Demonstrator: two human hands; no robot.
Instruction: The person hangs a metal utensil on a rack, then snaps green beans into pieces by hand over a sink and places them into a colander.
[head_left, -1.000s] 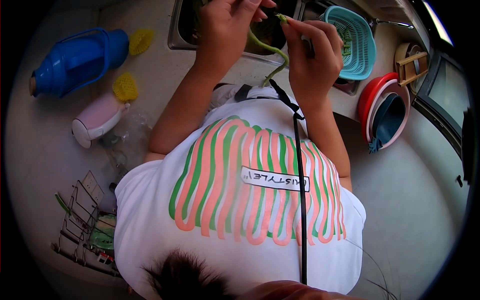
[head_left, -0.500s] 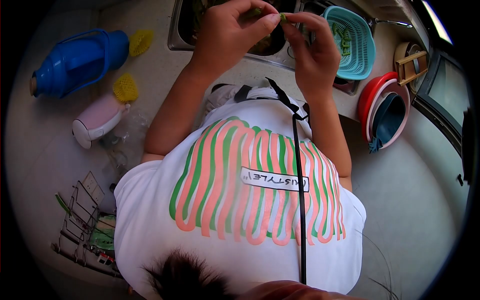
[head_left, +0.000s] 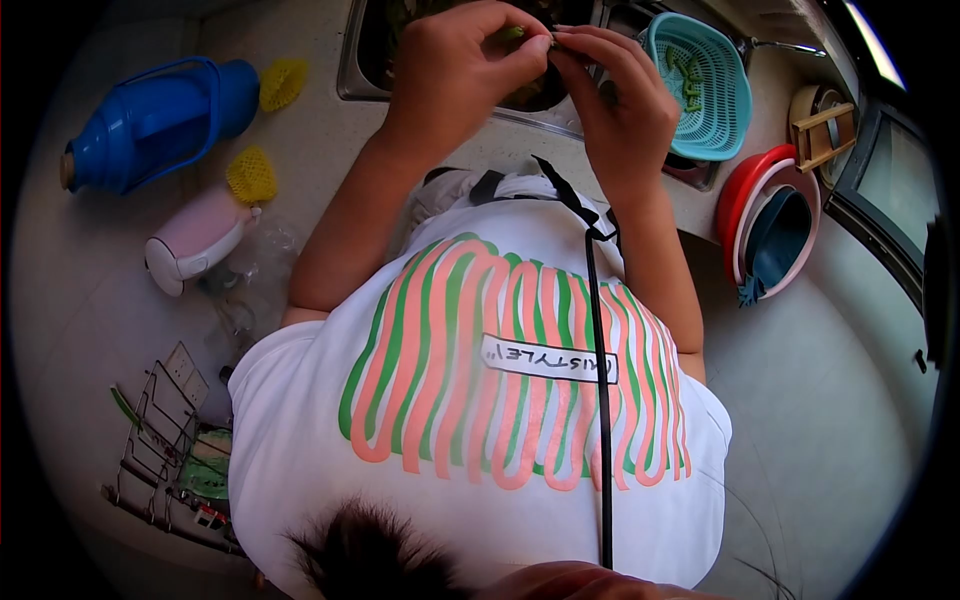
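Note:
My left hand (head_left: 455, 75) is closed over the left sink basin, pinching a thin green bean (head_left: 513, 33) that mostly hides behind the fingers. Fingertip to fingertip with it, my right hand (head_left: 622, 95) pinches the bean's end. Below them the sink (head_left: 349, 70) holds dark leafy matter, too dim to make out. Just right of my right hand, a turquoise colander basket (head_left: 738, 95) contains several short green bean pieces (head_left: 686, 78).
A blue thermos (head_left: 150, 125), yellow mesh scrubbers (head_left: 283, 84) and a pink-and-white kettle (head_left: 195, 235) lie at left. Stacked red and pink basins (head_left: 735, 215) are at right, beside a dark-framed window (head_left: 880, 190). A wire rack (head_left: 150, 460) sits lower left.
My right hand has shifted slightly left and turned, its fingertips now against those of my left. The green tip seen between them earlier is mostly covered.

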